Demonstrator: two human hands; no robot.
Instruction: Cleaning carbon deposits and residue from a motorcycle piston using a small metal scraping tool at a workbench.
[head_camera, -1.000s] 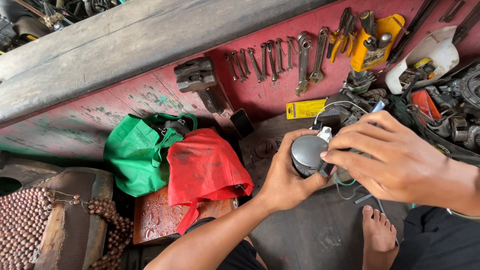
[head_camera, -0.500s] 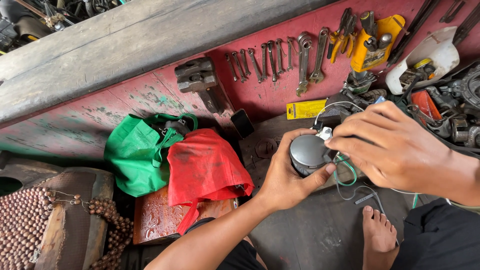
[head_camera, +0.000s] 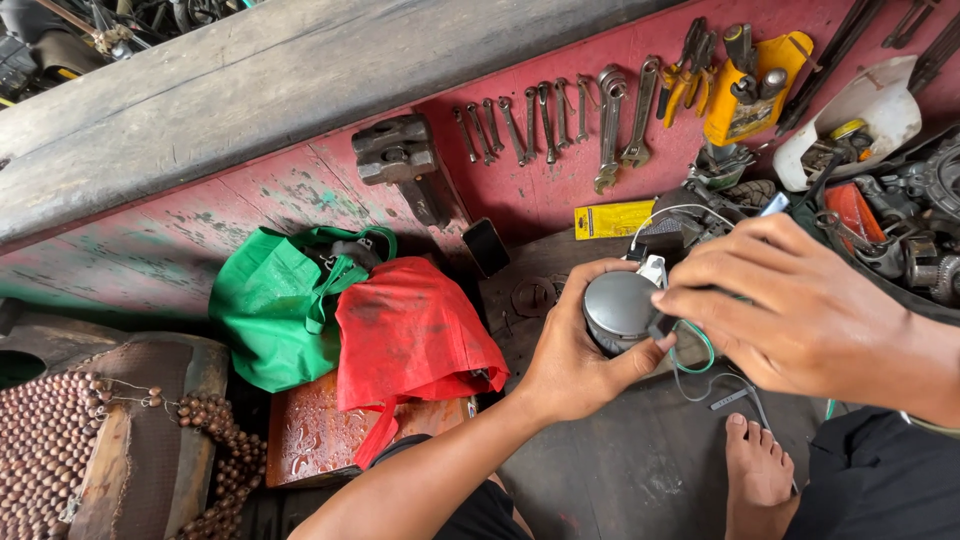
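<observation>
My left hand (head_camera: 575, 365) wraps its fingers around the round grey metal part (head_camera: 620, 308), held above the dark floor | my right hand (head_camera: 800, 310) pinches something small at its rim, likely a connector, hard to see | green wire (head_camera: 700, 350) loops beneath | red bag (head_camera: 410, 340) lies left, wrenches (head_camera: 560, 120) hang on the red wall.

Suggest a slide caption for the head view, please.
Left hand cradles a round metal part; right hand pinches its wires.
</observation>
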